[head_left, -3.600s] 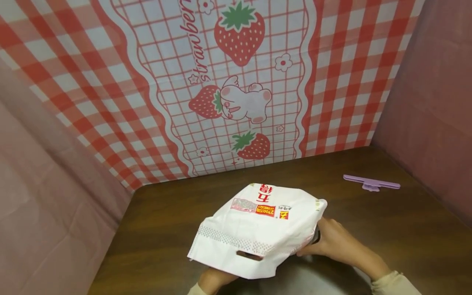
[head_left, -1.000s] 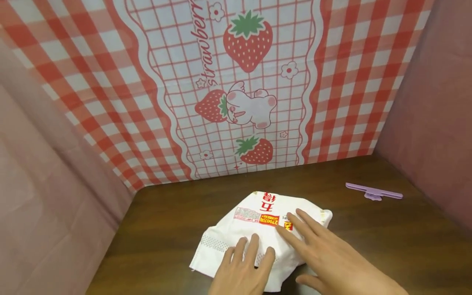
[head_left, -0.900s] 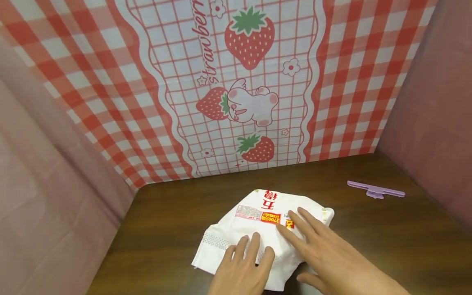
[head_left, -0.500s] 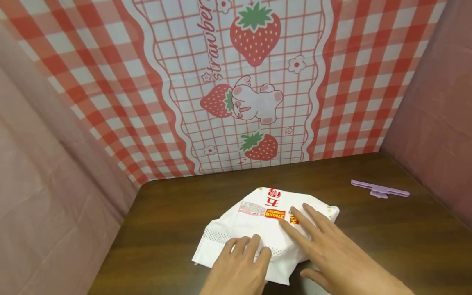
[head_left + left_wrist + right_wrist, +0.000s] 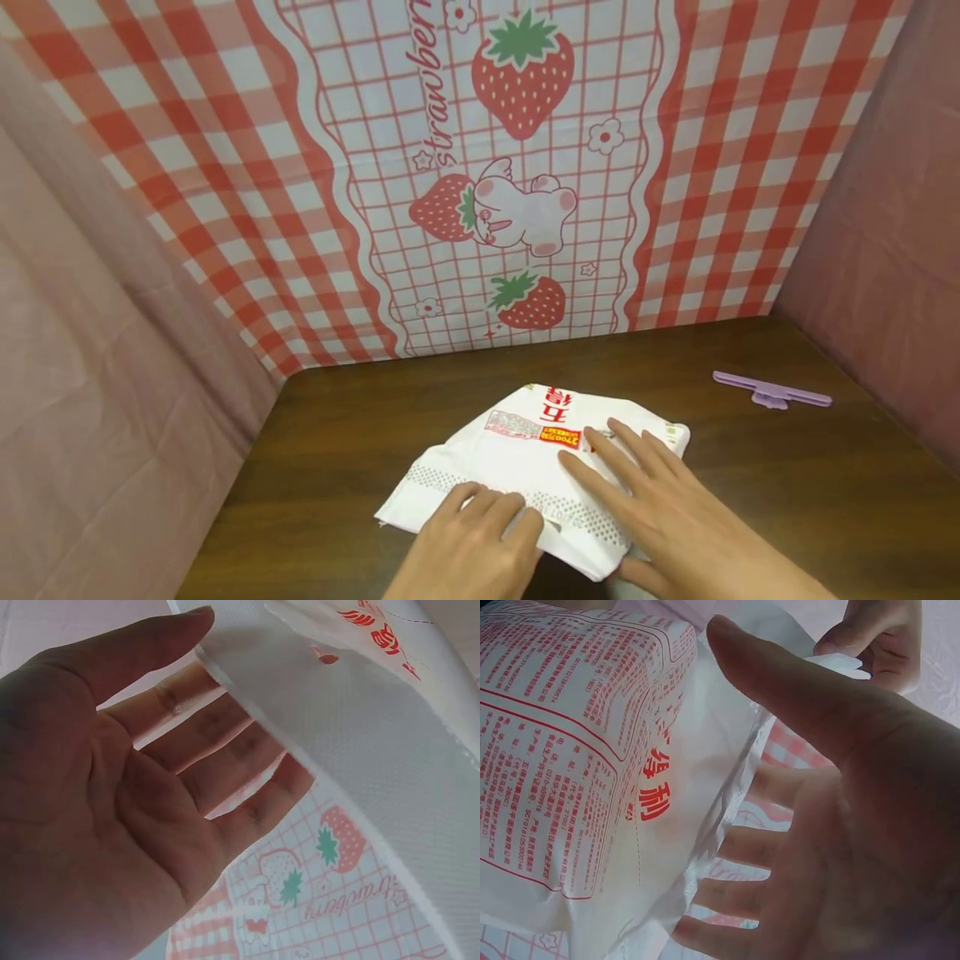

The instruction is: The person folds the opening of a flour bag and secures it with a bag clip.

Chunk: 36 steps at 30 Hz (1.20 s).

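Observation:
A white flour bag (image 5: pixel 495 462) with red and yellow print lies on its side, its dotted mouth band and handle slot toward me. My left hand (image 5: pixel 480 542) pinches the mouth edge, fingers bent over the top. In the left wrist view, the thumb of the left hand (image 5: pixel 112 787) is at the underside of the bag (image 5: pixel 360 720), and the fingers pass behind the edge. My right hand (image 5: pixel 675 517) rests on the bag's right part with fingers spread and straight. Its thumb shows below the bag's edge in the right wrist view, where red text covers the bag (image 5: pixel 570 772).
A purple bag clip (image 5: pixel 772 393) lies on the brown table (image 5: pixel 337 425) at the back right. Behind the table hangs a red checked strawberry cloth (image 5: pixel 517 200). Pink curtains (image 5: pixel 112 333) close off both sides.
Both hands have come from under and beside the bag onto its top. In the last half second, my left fingers have bent over the mouth edge, and the dotted band has spread straighter.

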Each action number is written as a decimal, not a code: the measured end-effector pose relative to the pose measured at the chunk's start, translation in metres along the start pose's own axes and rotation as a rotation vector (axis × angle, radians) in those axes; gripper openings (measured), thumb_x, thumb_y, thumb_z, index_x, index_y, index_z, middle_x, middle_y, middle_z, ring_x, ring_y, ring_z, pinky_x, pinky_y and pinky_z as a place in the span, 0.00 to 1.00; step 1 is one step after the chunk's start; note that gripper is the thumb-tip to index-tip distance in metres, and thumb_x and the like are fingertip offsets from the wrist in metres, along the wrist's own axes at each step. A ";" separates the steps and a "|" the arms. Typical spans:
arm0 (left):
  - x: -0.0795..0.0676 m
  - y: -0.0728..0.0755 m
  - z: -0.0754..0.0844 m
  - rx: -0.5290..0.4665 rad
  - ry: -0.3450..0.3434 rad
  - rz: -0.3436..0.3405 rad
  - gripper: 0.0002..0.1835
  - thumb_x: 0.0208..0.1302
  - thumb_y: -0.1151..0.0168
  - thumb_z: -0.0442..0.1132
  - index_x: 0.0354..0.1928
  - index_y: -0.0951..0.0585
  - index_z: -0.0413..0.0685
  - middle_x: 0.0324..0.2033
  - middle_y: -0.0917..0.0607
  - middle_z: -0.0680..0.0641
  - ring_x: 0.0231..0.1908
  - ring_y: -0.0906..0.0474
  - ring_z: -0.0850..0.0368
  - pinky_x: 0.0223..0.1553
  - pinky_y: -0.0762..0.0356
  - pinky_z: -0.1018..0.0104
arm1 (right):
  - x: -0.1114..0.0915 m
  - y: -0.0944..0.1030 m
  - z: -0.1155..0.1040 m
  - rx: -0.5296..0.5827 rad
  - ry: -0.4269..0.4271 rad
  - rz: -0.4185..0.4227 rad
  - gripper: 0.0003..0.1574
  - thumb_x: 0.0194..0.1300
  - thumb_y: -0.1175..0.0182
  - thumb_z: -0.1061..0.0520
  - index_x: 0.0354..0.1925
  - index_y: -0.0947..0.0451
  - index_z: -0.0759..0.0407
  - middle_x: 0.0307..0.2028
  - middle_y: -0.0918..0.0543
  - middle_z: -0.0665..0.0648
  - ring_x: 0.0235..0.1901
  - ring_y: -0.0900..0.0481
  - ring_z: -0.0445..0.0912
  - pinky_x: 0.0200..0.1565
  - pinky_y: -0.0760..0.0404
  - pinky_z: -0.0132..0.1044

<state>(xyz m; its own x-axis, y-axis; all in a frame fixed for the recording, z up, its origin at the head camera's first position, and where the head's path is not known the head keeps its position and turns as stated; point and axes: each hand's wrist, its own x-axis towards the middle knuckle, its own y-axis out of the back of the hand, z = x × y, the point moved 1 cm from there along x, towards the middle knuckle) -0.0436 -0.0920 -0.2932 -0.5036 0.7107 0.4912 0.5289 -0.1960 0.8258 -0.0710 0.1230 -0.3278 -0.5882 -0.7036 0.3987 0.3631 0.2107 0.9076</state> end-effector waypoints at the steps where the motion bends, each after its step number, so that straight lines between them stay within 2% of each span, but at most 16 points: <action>1: 0.000 0.000 0.000 0.003 -0.007 0.013 0.07 0.52 0.45 0.41 0.19 0.30 0.53 0.18 0.27 0.57 0.24 0.28 0.63 0.34 0.30 0.69 | 0.001 0.001 0.000 0.002 0.001 0.001 0.60 0.37 0.34 0.41 0.66 0.47 0.55 0.62 0.38 0.61 0.62 0.44 0.58 0.64 0.74 0.38; 5: 0.001 0.001 -0.002 0.001 -0.001 0.067 0.12 0.61 0.56 0.40 0.19 0.31 0.52 0.17 0.28 0.56 0.22 0.28 0.62 0.33 0.30 0.69 | 0.003 0.007 0.000 0.013 0.019 0.021 0.56 0.38 0.34 0.48 0.66 0.45 0.51 0.62 0.37 0.60 0.61 0.41 0.56 0.62 0.63 0.36; 8: 0.002 0.002 -0.004 -0.037 0.028 0.130 0.17 0.66 0.62 0.41 0.20 0.31 0.50 0.18 0.28 0.54 0.23 0.27 0.60 0.33 0.29 0.67 | 0.005 0.014 -0.001 0.040 0.036 0.057 0.46 0.47 0.38 0.51 0.65 0.42 0.48 0.62 0.36 0.59 0.60 0.39 0.54 0.58 0.53 0.37; 10: 0.003 0.004 -0.005 -0.059 0.042 0.168 0.15 0.64 0.61 0.40 0.21 0.30 0.49 0.19 0.27 0.54 0.25 0.26 0.59 0.33 0.29 0.67 | 0.007 0.017 -0.002 0.049 0.047 0.106 0.32 0.59 0.51 0.51 0.63 0.38 0.48 0.60 0.34 0.58 0.58 0.37 0.53 0.56 0.46 0.38; 11: 0.003 0.005 -0.006 -0.061 0.042 0.184 0.14 0.64 0.59 0.41 0.22 0.29 0.49 0.19 0.26 0.53 0.26 0.26 0.59 0.33 0.28 0.67 | 0.008 0.018 -0.002 0.055 0.052 0.133 0.29 0.61 0.56 0.52 0.62 0.36 0.49 0.59 0.32 0.58 0.58 0.36 0.53 0.55 0.44 0.39; 13: 0.002 0.006 -0.008 -0.065 0.049 0.193 0.10 0.60 0.57 0.40 0.24 0.29 0.49 0.21 0.26 0.53 0.28 0.26 0.58 0.34 0.29 0.66 | 0.009 0.020 -0.002 0.057 0.056 0.180 0.30 0.63 0.68 0.52 0.60 0.34 0.51 0.57 0.30 0.58 0.56 0.34 0.52 0.54 0.41 0.40; 14: 0.002 0.006 -0.009 -0.052 0.051 0.186 0.09 0.59 0.57 0.40 0.24 0.29 0.49 0.22 0.25 0.53 0.30 0.26 0.58 0.34 0.29 0.66 | 0.010 0.021 -0.002 0.057 0.056 0.200 0.30 0.61 0.68 0.54 0.59 0.32 0.52 0.56 0.29 0.57 0.56 0.33 0.52 0.53 0.40 0.41; 15: 0.001 0.006 -0.011 -0.051 0.058 0.171 0.07 0.56 0.56 0.37 0.25 0.28 0.49 0.23 0.25 0.53 0.31 0.26 0.58 0.34 0.29 0.66 | 0.010 0.022 -0.002 0.060 0.055 0.217 0.32 0.63 0.73 0.52 0.58 0.32 0.52 0.55 0.28 0.57 0.55 0.32 0.52 0.53 0.39 0.40; 19: -0.001 0.006 -0.018 -0.028 0.067 0.145 0.11 0.54 0.62 0.31 0.25 0.29 0.49 0.24 0.24 0.54 0.31 0.26 0.58 0.35 0.29 0.65 | 0.010 0.026 -0.001 0.078 0.041 0.226 0.31 0.65 0.74 0.50 0.57 0.31 0.52 0.54 0.27 0.55 0.55 0.32 0.50 0.54 0.39 0.38; 23: -0.003 0.006 -0.024 -0.012 0.056 0.167 0.14 0.56 0.66 0.30 0.24 0.29 0.49 0.23 0.24 0.54 0.30 0.25 0.59 0.36 0.28 0.64 | 0.009 0.029 0.001 0.111 0.044 0.238 0.30 0.67 0.72 0.50 0.56 0.29 0.54 0.53 0.26 0.55 0.54 0.32 0.50 0.60 0.48 0.32; 26: -0.004 0.007 -0.028 -0.033 0.074 0.168 0.10 0.53 0.61 0.30 0.24 0.29 0.48 0.24 0.23 0.53 0.30 0.24 0.58 0.36 0.27 0.63 | 0.011 0.031 0.002 0.120 0.059 0.299 0.29 0.66 0.70 0.51 0.52 0.26 0.56 0.50 0.24 0.56 0.52 0.29 0.50 0.61 0.49 0.29; 30: -0.008 0.008 -0.034 -0.071 0.117 0.113 0.05 0.45 0.50 0.30 0.25 0.28 0.48 0.26 0.22 0.52 0.33 0.24 0.57 0.38 0.27 0.63 | 0.015 0.034 0.003 0.113 0.080 0.413 0.26 0.65 0.65 0.53 0.46 0.22 0.58 0.46 0.21 0.55 0.47 0.25 0.49 0.58 0.44 0.30; 33: -0.012 0.010 -0.039 -0.083 0.149 0.066 0.08 0.42 0.43 0.31 0.27 0.27 0.48 0.27 0.22 0.52 0.34 0.24 0.57 0.40 0.27 0.63 | 0.017 0.035 0.004 0.125 0.100 0.490 0.24 0.65 0.62 0.53 0.43 0.20 0.60 0.42 0.19 0.55 0.43 0.23 0.49 0.58 0.42 0.30; 36: -0.014 0.011 -0.044 -0.087 0.172 0.057 0.08 0.41 0.39 0.31 0.26 0.26 0.48 0.25 0.22 0.53 0.32 0.24 0.58 0.40 0.27 0.63 | 0.018 0.036 0.005 0.128 0.097 0.526 0.23 0.65 0.61 0.53 0.41 0.20 0.60 0.40 0.19 0.55 0.41 0.22 0.49 0.58 0.42 0.29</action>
<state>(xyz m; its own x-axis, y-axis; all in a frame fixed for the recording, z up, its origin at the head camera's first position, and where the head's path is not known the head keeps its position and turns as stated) -0.0609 -0.1343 -0.2786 -0.5877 0.5724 0.5718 0.5027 -0.2954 0.8124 -0.0725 0.1211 -0.2872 -0.2802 -0.5390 0.7943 0.4957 0.6274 0.6006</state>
